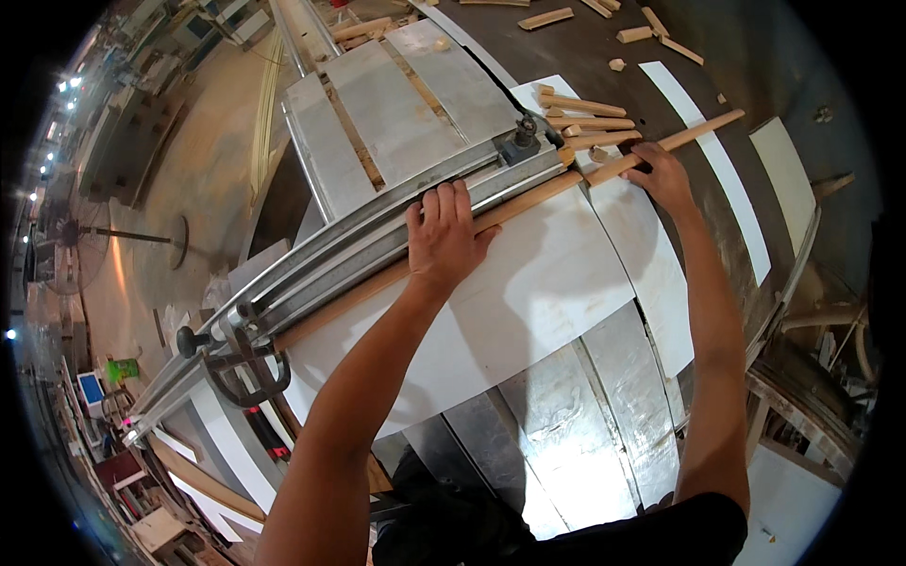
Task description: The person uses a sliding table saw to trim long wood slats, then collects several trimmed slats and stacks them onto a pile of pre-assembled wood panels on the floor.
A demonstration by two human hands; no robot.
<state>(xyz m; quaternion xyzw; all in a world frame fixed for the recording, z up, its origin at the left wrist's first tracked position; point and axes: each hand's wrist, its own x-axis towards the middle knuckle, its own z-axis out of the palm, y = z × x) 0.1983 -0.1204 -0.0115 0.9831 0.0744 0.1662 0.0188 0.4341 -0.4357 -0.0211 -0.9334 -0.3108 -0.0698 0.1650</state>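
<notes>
A long wooden strip (530, 200) lies along the metal fence (377, 247) on a sliding-table saw. My left hand (442, 236) is closed over fence and strip, fingers hooked on the fence and thumb against the wood. Farther right, my right hand (662, 175) grips a wooden length (703, 128) in line with the strip, its fingers partly hidden. Near the slot the wood appears divided, but I cannot tell whether both parts are one piece. Just beyond lie several short wooden pieces (590, 123). A dark stop block (521, 141) sits on the fence.
White sheets (528, 283) cover part of the metal table (566, 434). A clamp with a curved black handle (247, 370) is fixed at the fence's left end. Wood offcuts (545, 18) are scattered across the dark far surface. A standing fan (80, 226) is at left.
</notes>
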